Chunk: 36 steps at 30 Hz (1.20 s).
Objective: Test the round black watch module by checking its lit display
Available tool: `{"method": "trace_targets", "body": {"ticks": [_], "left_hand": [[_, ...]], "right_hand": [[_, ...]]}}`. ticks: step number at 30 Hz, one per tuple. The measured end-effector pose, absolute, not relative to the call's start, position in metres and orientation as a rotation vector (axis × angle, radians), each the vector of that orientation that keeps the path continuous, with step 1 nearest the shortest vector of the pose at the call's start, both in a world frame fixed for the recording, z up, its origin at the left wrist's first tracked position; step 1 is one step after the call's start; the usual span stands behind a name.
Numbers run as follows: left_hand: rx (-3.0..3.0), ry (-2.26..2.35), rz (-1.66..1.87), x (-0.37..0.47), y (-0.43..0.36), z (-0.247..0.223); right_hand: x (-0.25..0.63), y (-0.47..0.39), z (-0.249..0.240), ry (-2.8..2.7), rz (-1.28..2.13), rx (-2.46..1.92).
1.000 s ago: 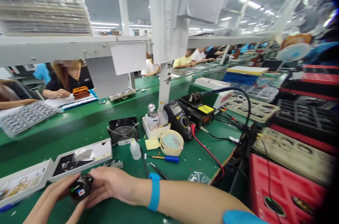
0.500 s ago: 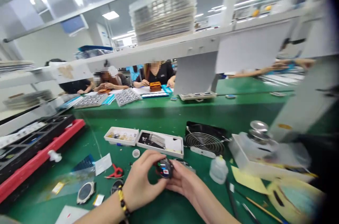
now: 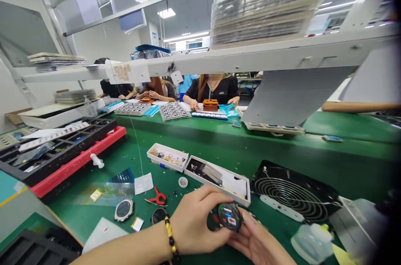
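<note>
Centrally, a round black watch module with exposed coloured components [image 3: 229, 216] is pinched by the left hand [image 3: 194, 223] and cradled on the right hand's [image 3: 255, 242] fingertips, face-up above the green mat [image 3: 103, 210], presumably for inspection.

An electronics assembly factory: a long green bench [image 3: 313, 160] seats co-workers [image 3: 216, 89] opposite, with stacked component trays [image 3: 266, 6] on the overhead shelf [image 3: 250, 58] and a cooling fan [image 3: 291, 192] right of the fingers.
</note>
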<state>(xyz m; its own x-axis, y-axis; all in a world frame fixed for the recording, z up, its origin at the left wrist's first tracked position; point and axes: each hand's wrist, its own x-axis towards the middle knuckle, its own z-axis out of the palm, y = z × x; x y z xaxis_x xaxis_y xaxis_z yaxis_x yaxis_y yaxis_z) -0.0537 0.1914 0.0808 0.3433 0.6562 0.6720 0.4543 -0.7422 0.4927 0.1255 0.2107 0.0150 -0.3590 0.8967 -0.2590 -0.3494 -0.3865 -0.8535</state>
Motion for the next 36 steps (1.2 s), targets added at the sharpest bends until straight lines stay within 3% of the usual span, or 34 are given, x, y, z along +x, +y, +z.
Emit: {"method": "trace_targets", "body": {"ticks": [36], "left_hand": [[2.421, 1.004, 1.297, -0.053, 0.191, 0.081]], "right_hand": [[0.128, 0.204, 0.037, -0.981, 1.895, -0.822]]}}
